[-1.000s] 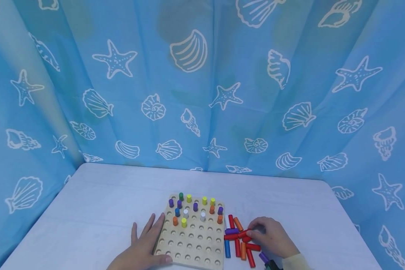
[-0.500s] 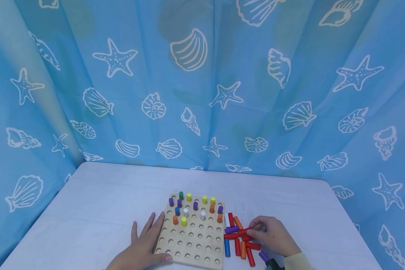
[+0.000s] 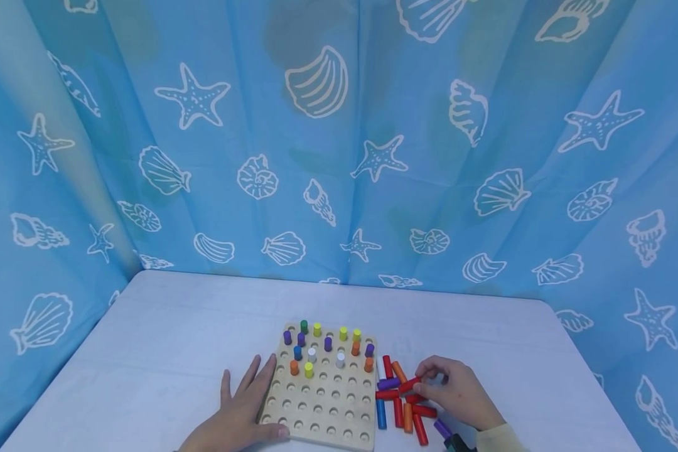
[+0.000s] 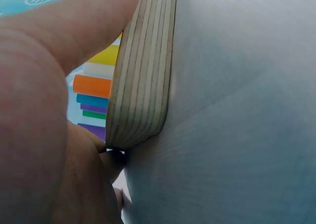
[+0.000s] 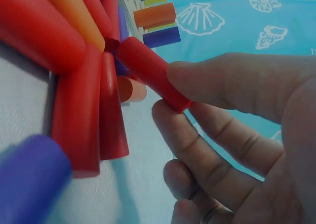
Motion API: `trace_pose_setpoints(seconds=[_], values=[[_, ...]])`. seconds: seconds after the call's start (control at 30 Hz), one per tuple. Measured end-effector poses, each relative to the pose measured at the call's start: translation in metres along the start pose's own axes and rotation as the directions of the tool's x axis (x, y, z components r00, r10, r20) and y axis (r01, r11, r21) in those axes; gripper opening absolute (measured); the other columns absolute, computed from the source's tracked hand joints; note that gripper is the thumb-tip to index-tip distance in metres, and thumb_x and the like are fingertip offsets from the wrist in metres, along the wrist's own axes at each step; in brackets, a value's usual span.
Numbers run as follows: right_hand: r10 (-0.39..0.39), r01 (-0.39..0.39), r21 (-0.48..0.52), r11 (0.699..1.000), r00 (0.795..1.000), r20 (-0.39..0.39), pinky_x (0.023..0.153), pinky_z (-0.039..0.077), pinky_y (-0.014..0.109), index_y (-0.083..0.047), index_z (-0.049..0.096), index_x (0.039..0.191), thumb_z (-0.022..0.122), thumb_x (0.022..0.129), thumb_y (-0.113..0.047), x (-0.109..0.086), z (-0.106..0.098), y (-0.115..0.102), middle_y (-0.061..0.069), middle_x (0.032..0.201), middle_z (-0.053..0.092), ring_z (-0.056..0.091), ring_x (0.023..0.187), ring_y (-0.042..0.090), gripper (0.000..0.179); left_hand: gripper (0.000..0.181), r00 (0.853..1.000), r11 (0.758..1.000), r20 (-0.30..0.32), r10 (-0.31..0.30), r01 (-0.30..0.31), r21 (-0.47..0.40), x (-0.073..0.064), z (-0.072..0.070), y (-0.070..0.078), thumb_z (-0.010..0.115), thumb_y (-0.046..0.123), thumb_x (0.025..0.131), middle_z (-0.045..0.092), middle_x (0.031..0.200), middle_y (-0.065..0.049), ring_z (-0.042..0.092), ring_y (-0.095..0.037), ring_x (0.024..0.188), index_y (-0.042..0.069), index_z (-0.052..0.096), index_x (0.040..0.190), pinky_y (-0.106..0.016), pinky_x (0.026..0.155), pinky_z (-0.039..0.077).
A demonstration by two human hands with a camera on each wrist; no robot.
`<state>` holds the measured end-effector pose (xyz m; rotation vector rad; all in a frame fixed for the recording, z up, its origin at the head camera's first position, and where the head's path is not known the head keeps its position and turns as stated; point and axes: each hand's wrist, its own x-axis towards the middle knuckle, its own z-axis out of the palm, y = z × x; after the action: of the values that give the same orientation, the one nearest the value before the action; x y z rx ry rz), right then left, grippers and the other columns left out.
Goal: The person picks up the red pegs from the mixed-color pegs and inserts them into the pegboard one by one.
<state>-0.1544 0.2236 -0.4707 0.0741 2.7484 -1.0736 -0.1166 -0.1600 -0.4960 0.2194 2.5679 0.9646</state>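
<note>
Grip: the right hand (image 3: 457, 392) has thumb and fingertips clamped on one end of a red peg (image 5: 150, 70).
Red peg: over the loose pegs (image 3: 408, 417), just right of the board; it slants more steeply than a second ago. I can't tell whether its far end touches the pile.
Left hand: the left hand (image 3: 234, 405) lies with fingers spread along the pegboard's (image 3: 325, 402) left edge, as before.
Standing pegs: same places in the far rows.
Worktop: the white worktop (image 3: 203, 320) carries everything.
</note>
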Motion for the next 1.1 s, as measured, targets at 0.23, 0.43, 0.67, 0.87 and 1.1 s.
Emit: trace_pose_setpoints(seconds=[0.23, 0.43, 0.67, 0.87, 1.1], values=[[-0.04, 0.04, 0.019, 0.999, 0.999, -0.019, 0.08, 0.051, 0.039, -0.015, 0.072, 0.096, 0.084, 0.08, -0.015, -0.003, -0.001, -0.004, -0.007, 0.089, 0.067, 0.057, 0.089, 0.015, 0.02, 0.125, 1.0, 1.0, -0.002, 0.015, -0.015, 0.001, 0.0, 0.001, -0.001, 0.075, 0.069, 0.072, 0.021, 0.165, -0.017, -0.002, -0.039, 0.153, 0.008, 0.014, 0.162, -0.068, 0.109, -0.022], [-0.087, 0.089, 0.052, 0.995, 0.996, -0.023, 0.08, 0.049, 0.036, -0.016, 0.072, 0.097, 0.083, 0.081, -0.017, -0.004, -0.002, -0.008, -0.008, 0.091, 0.067, 0.058, 0.091, 0.013, 0.019, 0.124, 1.0, 1.0, 0.001, 0.023, -0.023, -0.006, 0.001, 0.0, -0.002, 0.076, 0.068, 0.072, 0.02, 0.165, -0.018, -0.003, -0.04, 0.153, 0.007, 0.014, 0.162, -0.067, 0.108, -0.025], [-0.093, 0.099, 0.081, 0.992, 0.993, -0.07, 0.087, 0.052, 0.042, -0.017, 0.071, 0.098, 0.08, 0.083, -0.012, -0.009, 0.0, -0.016, -0.004, 0.095, 0.066, 0.06, 0.094, 0.015, 0.018, 0.121, 0.999, 0.999, 0.009, 0.039, -0.039, -0.02, 0.001, -0.002, -0.003, 0.074, 0.067, 0.075, 0.02, 0.165, -0.017, -0.003, -0.04, 0.153, 0.008, 0.013, 0.162, -0.068, 0.108, -0.024], [-0.076, 0.084, 0.088, 0.993, 0.993, -0.094, 0.085, 0.055, 0.043, -0.016, 0.071, 0.103, 0.08, 0.082, -0.011, -0.012, 0.004, -0.022, -0.001, 0.098, 0.064, 0.059, 0.093, 0.016, 0.023, 0.122, 0.999, 0.999, 0.014, 0.045, -0.045, -0.016, 0.001, 0.0, -0.004, 0.074, 0.067, 0.075, 0.021, 0.165, -0.016, -0.003, -0.04, 0.153, 0.007, 0.013, 0.162, -0.068, 0.107, -0.025], [-0.11, 0.122, 0.101, 0.987, 0.987, -0.116, 0.085, 0.056, 0.043, -0.013, 0.071, 0.104, 0.08, 0.084, -0.013, -0.012, 0.01, -0.027, -0.003, 0.097, 0.066, 0.06, 0.093, 0.016, 0.022, 0.123, 0.998, 0.998, 0.014, 0.054, -0.053, -0.02, 0.003, 0.001, -0.006, 0.076, 0.066, 0.074, 0.021, 0.165, -0.016, -0.003, -0.04, 0.153, 0.006, 0.013, 0.162, -0.067, 0.107, -0.025]])
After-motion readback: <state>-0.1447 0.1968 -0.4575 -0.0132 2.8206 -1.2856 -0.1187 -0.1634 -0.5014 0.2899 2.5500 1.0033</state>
